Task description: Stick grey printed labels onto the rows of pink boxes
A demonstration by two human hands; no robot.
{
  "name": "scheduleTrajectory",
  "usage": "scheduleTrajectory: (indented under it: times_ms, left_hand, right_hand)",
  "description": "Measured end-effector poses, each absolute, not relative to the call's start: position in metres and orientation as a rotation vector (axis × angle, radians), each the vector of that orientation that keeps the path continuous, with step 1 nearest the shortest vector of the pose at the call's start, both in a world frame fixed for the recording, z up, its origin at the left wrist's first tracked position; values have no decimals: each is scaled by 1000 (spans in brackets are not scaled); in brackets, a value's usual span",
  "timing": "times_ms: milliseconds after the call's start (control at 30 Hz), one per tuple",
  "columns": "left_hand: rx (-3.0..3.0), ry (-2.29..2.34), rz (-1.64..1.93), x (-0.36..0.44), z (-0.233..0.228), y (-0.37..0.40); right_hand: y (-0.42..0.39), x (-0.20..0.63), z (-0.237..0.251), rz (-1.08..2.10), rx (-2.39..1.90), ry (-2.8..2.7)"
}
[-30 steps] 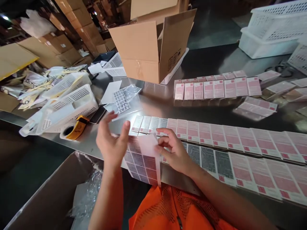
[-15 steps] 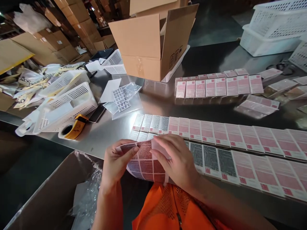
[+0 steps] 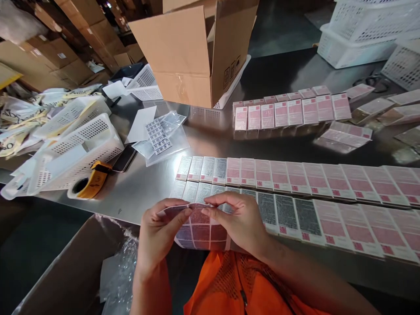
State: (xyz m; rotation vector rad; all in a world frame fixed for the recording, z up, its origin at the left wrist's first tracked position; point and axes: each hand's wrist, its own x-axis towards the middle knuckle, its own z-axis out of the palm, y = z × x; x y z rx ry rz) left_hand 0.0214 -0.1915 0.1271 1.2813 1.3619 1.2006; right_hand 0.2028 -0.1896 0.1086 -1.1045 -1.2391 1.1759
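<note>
My left hand (image 3: 155, 234) pinches the upper left part of a curved sticker sheet (image 3: 201, 231), thumb on its printed face. The sheet has reddish and purplish rectangles divided by white lines and hangs in front of my body. My right hand (image 3: 244, 221) is closed at the sheet's top edge, thumb and forefinger pinching there. Whether a single sticker has lifted off cannot be made out. Just beyond my hands lie two long rows of flat boxes, some with pink-printed faces (image 3: 303, 177) and others with dark grey ones (image 3: 285, 213).
Further back stand a row of pink-and-white boxes (image 3: 281, 114) and an open carton (image 3: 183, 57). To the left are a white perforated basket (image 3: 77, 146), a yellow tape roll (image 3: 95, 180), a phone (image 3: 124, 158) and a black-and-white label sheet (image 3: 158, 136). Below sits a bin with clear plastic (image 3: 123, 271).
My right hand has come down and its fingers have closed in a pinch at the sheet's top edge. The pale flap beside them no longer shows. The view has shifted slightly.
</note>
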Motion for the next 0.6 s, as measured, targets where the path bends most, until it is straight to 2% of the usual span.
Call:
scheduleTrajectory:
  times_ms: [133, 333, 600]
  left_hand:
    - [1270, 1381, 1178, 24, 126, -191]
    - [1228, 1482, 1192, 30, 123, -192]
    - [1121, 1537, 1215, 34, 125, -195]
  right_hand:
    - [-188, 204, 106, 1137, -1120, -1255]
    - [-187, 202, 96, 669, -1037, -1402]
    - [-193, 199, 91, 564, -1077, -1404]
